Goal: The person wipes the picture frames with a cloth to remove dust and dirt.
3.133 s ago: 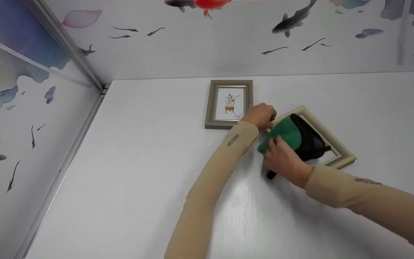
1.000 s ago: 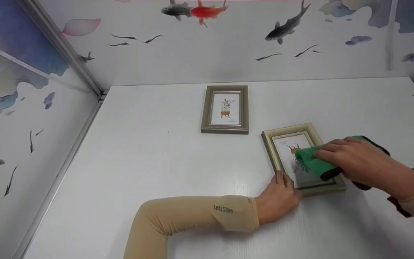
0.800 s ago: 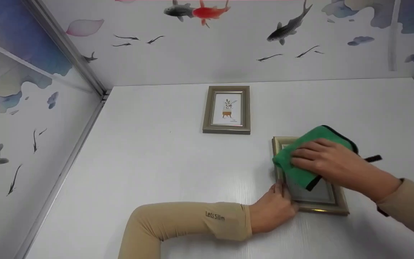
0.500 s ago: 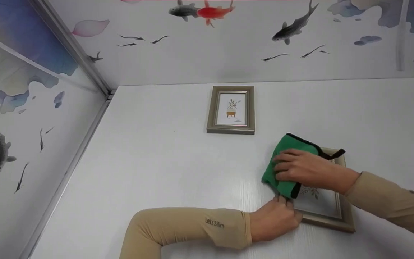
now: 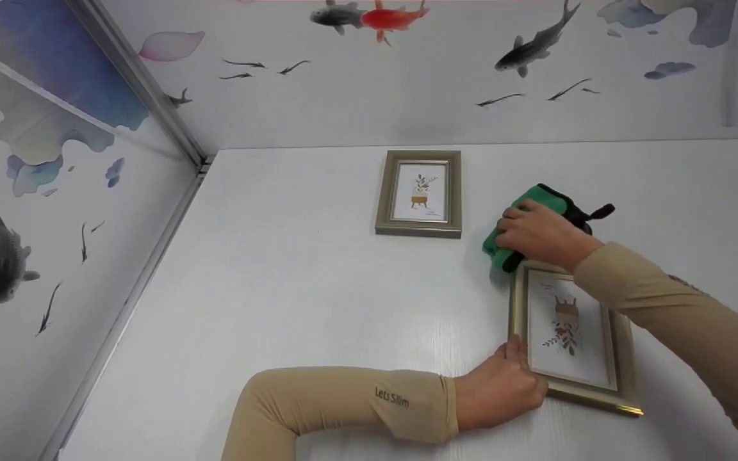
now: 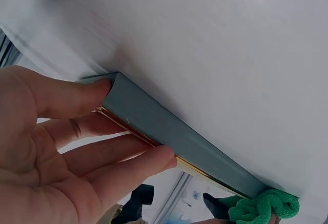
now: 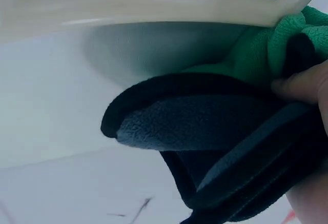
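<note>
My left hand [image 5: 502,390] holds a gold picture frame [image 5: 625,358] by its lower left corner. In the left wrist view the thumb [image 6: 77,98] lies on the frame's outer side, with the fingers over its front. The frame's plant-pot print [image 5: 564,317] shows upside down to me. My right hand [image 5: 545,234] grips a folded green cloth [image 5: 497,240] with black edging, bunched at the frame's upper left corner. In the right wrist view the cloth's dark grey underside [image 7: 179,124] hangs below the frame's edge [image 7: 154,3].
A second, grey-brown picture frame [image 5: 384,192] lies flat to the left, near the table's back edge. Both frames are on a white table [image 5: 266,275]. Panels painted with fish [image 5: 535,48] rise behind it and on the left [image 5: 7,256].
The gold frame has turned from tilted to nearly straight and shifted toward me. My right hand moved the cloth off the glass, leftward, then up to the upper left corner.
</note>
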`<state>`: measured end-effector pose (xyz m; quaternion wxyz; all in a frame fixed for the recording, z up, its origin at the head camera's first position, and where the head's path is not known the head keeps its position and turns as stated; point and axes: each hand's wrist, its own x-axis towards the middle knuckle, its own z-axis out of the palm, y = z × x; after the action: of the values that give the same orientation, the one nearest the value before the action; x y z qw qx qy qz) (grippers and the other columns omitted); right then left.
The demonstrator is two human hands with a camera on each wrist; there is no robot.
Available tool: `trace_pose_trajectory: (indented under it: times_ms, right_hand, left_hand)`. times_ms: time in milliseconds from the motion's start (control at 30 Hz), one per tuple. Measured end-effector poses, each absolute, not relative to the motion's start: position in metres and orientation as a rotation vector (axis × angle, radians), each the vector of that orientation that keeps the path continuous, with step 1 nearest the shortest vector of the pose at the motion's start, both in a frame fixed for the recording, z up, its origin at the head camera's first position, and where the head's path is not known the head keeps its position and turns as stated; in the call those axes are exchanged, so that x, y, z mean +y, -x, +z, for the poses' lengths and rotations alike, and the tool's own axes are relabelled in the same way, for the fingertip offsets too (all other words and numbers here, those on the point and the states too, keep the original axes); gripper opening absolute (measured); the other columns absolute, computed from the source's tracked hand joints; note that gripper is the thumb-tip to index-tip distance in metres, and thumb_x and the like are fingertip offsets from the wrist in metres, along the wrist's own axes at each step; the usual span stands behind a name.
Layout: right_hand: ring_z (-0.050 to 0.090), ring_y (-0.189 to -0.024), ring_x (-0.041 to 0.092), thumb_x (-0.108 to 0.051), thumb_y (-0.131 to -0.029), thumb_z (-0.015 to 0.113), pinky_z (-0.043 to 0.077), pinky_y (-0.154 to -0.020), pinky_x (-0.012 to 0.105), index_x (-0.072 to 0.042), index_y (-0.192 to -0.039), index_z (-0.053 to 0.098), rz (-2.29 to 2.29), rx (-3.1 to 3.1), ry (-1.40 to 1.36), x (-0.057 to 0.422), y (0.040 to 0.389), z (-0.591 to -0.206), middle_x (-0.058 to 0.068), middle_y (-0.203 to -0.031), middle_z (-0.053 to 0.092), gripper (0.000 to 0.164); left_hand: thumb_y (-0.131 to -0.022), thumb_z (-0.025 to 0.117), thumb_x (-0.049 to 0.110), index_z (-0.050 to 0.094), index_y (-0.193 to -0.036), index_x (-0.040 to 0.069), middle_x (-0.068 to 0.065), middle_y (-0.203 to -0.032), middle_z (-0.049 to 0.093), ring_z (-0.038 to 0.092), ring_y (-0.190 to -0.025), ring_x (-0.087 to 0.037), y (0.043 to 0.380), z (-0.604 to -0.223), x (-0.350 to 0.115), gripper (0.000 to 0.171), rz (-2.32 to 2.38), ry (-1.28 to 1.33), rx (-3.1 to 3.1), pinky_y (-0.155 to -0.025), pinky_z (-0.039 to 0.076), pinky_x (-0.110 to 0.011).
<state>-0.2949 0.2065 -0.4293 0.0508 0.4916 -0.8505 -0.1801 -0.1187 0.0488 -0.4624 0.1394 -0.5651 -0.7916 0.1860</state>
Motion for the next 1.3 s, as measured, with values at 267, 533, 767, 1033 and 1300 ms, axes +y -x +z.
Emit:
trace_pose_trajectory:
  times_ms: [267, 533, 767, 1033, 1300]
  right_hand:
    - [0.059, -0.097, 0.025, -0.009, -0.071, 0.084, 0.046, -0.086, 0.046, -0.015, -0.088, 0.071, -0.448, -2.603, -1.663, 0.188, 0.264, -0.427, 0.003, -0.096, 0.067, 0.022]
    - [0.055, -0.077, 0.016, -0.018, -0.067, 0.088, 0.049, -0.076, 0.037, -0.019, -0.075, 0.068, -0.529, -2.594, -1.845, 0.168, 0.227, -0.416, -0.004, -0.077, 0.062, 0.021]
    - [0.060, -0.089, 0.021, -0.018, -0.068, 0.088, 0.049, -0.082, 0.041, -0.016, -0.082, 0.069, -0.476, -2.579, -1.683, 0.186, 0.252, -0.425, 0.001, -0.090, 0.066, 0.024]
    - [0.060, -0.096, 0.032, -0.007, -0.075, 0.083, 0.048, -0.082, 0.047, -0.004, -0.101, 0.064, -0.484, -2.712, -1.258, 0.205, 0.276, -0.436, 0.013, -0.100, 0.065, 0.032]
    - [0.061, -0.088, 0.033, -0.001, -0.073, 0.082, 0.051, -0.076, 0.048, 0.001, -0.092, 0.061, -0.201, -2.616, -1.222, 0.213, 0.233, -0.446, 0.016, -0.089, 0.063, 0.029]
  left_hand:
    - [-0.099, 0.045, 0.011, 0.071, -0.102, 0.015, -0.019, -0.106, 0.068, 0.064, -0.100, -0.031, 0.121, -0.460, 0.048, 0.026, 0.478, 1.657, -2.310, -0.076, 0.053, -0.028]
    - [-0.097, 0.052, 0.012, 0.070, -0.089, 0.023, 0.010, -0.077, 0.065, 0.063, -0.073, -0.007, 0.118, -0.461, 0.050, 0.023, 0.347, 1.681, -2.296, -0.075, 0.053, -0.033]
    - [-0.097, 0.050, 0.012, 0.073, -0.095, 0.018, -0.009, -0.093, 0.071, 0.065, -0.096, -0.033, 0.117, -0.462, 0.051, 0.024, 0.403, 1.632, -2.284, -0.074, 0.054, -0.033]
    - [-0.097, 0.048, 0.010, 0.073, -0.102, 0.016, -0.020, -0.107, 0.067, 0.065, -0.100, -0.031, 0.118, -0.462, 0.053, 0.026, 0.504, 1.634, -2.301, -0.075, 0.054, -0.028]
    - [-0.099, 0.047, 0.011, 0.072, -0.107, 0.014, -0.017, -0.108, 0.067, 0.064, -0.100, -0.028, 0.118, -0.461, 0.050, 0.027, 0.552, 1.631, -2.281, -0.075, 0.053, -0.028]
